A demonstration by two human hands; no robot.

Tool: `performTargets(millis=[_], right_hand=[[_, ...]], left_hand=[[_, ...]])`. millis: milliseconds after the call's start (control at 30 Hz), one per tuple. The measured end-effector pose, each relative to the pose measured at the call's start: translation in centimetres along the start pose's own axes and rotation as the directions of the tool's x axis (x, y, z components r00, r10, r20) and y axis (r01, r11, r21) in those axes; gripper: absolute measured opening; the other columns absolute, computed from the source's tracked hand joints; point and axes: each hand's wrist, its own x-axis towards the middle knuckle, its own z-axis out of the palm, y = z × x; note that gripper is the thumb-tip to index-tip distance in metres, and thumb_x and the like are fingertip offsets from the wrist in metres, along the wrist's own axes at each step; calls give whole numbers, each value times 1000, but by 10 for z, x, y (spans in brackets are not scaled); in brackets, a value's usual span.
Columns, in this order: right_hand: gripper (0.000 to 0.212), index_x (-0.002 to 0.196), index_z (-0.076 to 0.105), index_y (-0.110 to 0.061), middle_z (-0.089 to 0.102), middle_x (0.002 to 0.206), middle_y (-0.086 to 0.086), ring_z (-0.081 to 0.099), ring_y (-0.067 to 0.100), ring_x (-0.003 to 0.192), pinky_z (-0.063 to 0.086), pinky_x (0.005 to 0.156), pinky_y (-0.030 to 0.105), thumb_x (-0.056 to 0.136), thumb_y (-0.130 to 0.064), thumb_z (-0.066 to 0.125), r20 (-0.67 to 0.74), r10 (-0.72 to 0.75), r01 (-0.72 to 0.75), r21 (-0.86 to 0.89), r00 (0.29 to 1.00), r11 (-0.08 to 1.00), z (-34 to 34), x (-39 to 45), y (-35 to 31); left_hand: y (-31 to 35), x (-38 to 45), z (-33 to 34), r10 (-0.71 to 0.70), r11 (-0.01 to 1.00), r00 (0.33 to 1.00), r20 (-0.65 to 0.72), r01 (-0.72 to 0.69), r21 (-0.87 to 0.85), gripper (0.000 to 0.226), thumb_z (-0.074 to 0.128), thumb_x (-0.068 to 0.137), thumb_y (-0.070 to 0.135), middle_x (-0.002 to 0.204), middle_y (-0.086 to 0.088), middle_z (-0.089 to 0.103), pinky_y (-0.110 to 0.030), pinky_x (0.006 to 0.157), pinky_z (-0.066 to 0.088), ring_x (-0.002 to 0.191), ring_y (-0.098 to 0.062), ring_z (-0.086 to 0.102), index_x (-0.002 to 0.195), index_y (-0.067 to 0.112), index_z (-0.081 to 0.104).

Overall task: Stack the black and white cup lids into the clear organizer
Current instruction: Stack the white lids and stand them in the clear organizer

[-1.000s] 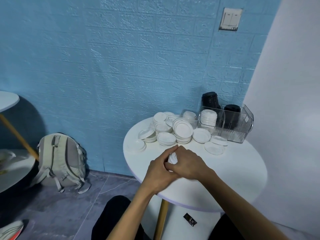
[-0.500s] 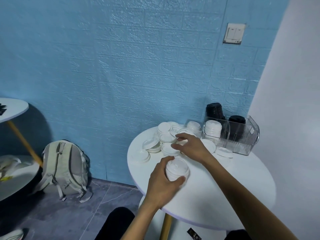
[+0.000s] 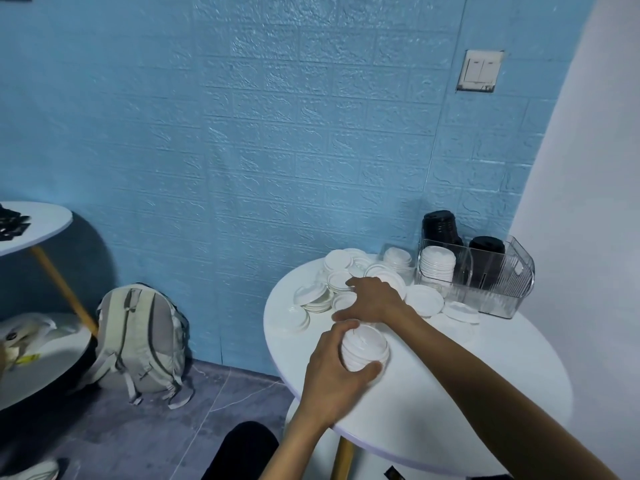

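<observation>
My left hand [image 3: 334,375] grips a short stack of white lids [image 3: 364,346] resting on the round white table [image 3: 450,393]. My right hand [image 3: 372,299] lies palm down over the loose white lids [image 3: 317,294] spread at the table's far left; whether its fingers pinch one is hidden. The clear organizer [image 3: 498,292] stands at the back right. It holds a white lid stack [image 3: 437,265] in its left compartment and two black lid stacks [image 3: 440,226], [image 3: 486,247] behind and to the right.
A blue brick-pattern wall stands close behind the table, and a white wall is on the right. A grey backpack [image 3: 138,337] leans on the floor at left. Another white table [image 3: 34,223] stands at far left. More single lids [image 3: 460,311] lie in front of the organizer.
My hands have parted: the right hand left the held stack and reached forward onto the loose lids. The left hand kept the stack near the table's front. The view has come closer.
</observation>
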Motion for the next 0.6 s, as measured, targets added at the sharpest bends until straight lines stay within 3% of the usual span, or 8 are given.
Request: performTargets(millis=[167, 267, 400, 533, 600], right_hand=[[97, 148, 48, -29, 54, 148, 1, 51, 21, 135, 44, 109, 36, 64, -59, 86, -4, -13, 14, 100, 1000, 995, -7, -6, 6], [89, 139, 59, -27, 64, 132, -1, 60, 15, 119, 49, 98, 33, 61, -60, 89, -132, -7, 44, 278, 991, 960, -23, -17, 10], [68, 126, 66, -29, 60, 110, -14, 59, 10, 106, 42, 75, 17, 66, -53, 90, -166, 34, 79, 627, 986, 775, -38, -52, 18], [77, 116, 69, -28, 67, 107, -5, 67, 14, 91, 49, 77, 25, 49, -58, 88, -148, 70, 84, 826, 987, 557, -25, -84, 28], [70, 116, 66, -21, 74, 97, -1, 70, 15, 85, 55, 82, 31, 56, -39, 96, -153, 83, 104, 899, 985, 425, -13, -96, 34]], left_hand=[[2, 0, -1, -1, 1000, 1000, -1, 1, -2, 64, 76, 60, 56, 123, 27, 60, -28, 103, 46, 116, 7, 55, 121, 52, 54], [3, 0, -1, -10, 1000, 1000, 6, 10, -4, 65, 76, 60, 57, 121, 26, 60, -30, 103, 47, 114, 5, 56, 121, 51, 54], [3, 0, 0, -21, 1000, 1000, 17, 21, -3, 67, 77, 60, 58, 121, 25, 60, -32, 102, 48, 113, 3, 57, 122, 52, 53], [3, 0, -1, -27, 1000, 999, 34, 27, -13, 69, 80, 59, 57, 122, 24, 62, -36, 101, 49, 113, 0, 59, 123, 49, 54], [3, 0, -1, -34, 999, 999, 42, 35, -18, 67, 81, 59, 55, 119, 26, 65, -36, 99, 51, 110, 1, 61, 120, 50, 53]])
